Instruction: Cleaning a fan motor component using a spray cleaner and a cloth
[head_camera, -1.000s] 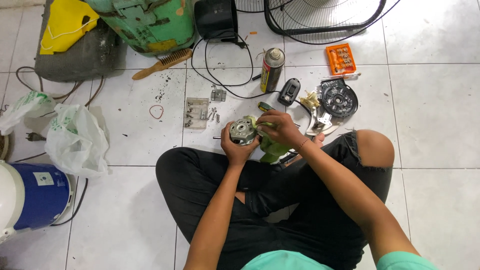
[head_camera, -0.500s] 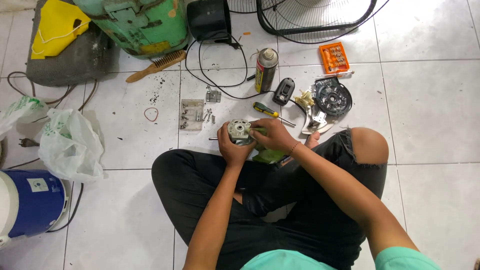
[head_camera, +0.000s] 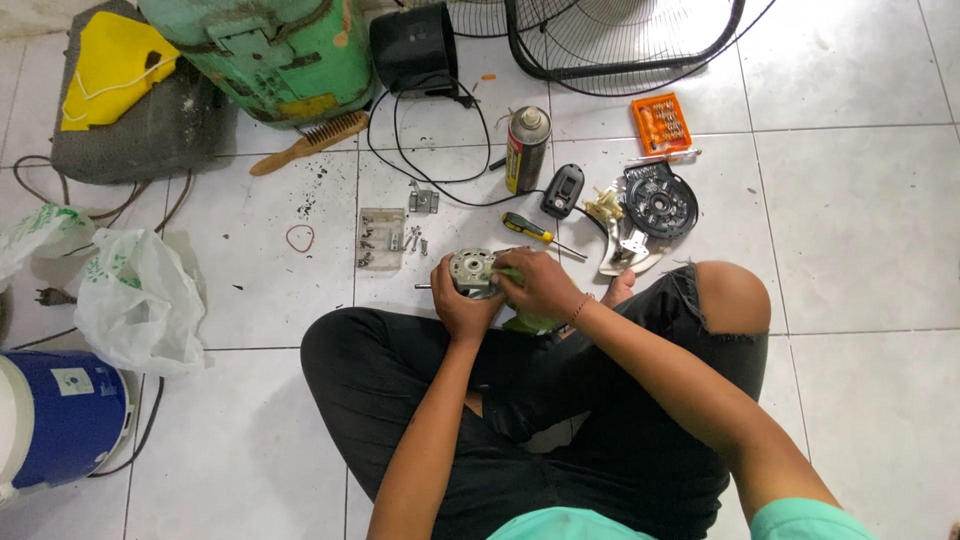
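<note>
Fingers of both hands are closed around a small round fan motor (head_camera: 472, 272), which is held just above the crossed legs, over the white tiled floor (head_camera: 860, 250). The left hand (head_camera: 462, 305) cups the motor from below and behind, while the right hand (head_camera: 535, 285) is laid over its right side, with a green part showing under the palm. Compared with half a second ago and a second ago, the grip is hardly altered: the motor is kept between the same two hands at the same spot before the knees, and only the view has drifted a little. The work is judged to be at a holding and fiddling stage, with nothing set down or picked up.

Around the hands, from large to small: a green machine body (head_camera: 265, 50) stands at the top, a fan guard (head_camera: 625, 45) lies beside it, a blue and white tub (head_camera: 55, 420) sits at the left edge, and a white plastic bag (head_camera: 135, 300) lies near it. Closer in, a black round fan part (head_camera: 660, 200) lies right of the motor, a spray can (head_camera: 527, 148) stands beyond it, a wooden brush (head_camera: 310, 140) and an orange bit case (head_camera: 661, 122) lie further off. A yellow-handled screwdriver (head_camera: 530, 230) lies just beyond the hands, and a clear tray of screws (head_camera: 381, 238) lies to the left. A black cable (head_camera: 430, 170) crosses the floor between can and motor and could catch a reach.
</note>
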